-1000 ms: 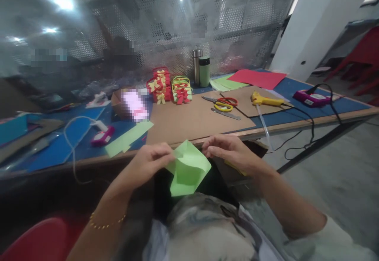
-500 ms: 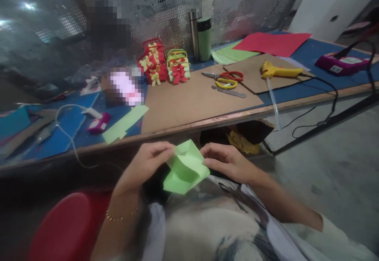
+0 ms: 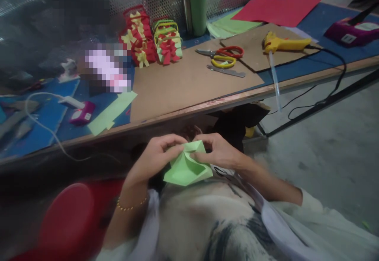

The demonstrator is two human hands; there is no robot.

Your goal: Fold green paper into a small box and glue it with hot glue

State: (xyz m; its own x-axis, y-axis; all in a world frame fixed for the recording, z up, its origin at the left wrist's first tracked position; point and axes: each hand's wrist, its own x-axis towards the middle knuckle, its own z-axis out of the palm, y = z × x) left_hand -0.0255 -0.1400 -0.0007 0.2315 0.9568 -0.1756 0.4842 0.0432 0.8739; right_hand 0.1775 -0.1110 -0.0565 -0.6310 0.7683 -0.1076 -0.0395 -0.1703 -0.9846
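The left hand (image 3: 161,154) grips the left of the paper (image 3: 189,168), held near, just short of the table (image 3: 213,104); the right hand (image 3: 219,150) pinches its right. Uneven pulling by the 2 could crease it askew or tear it.
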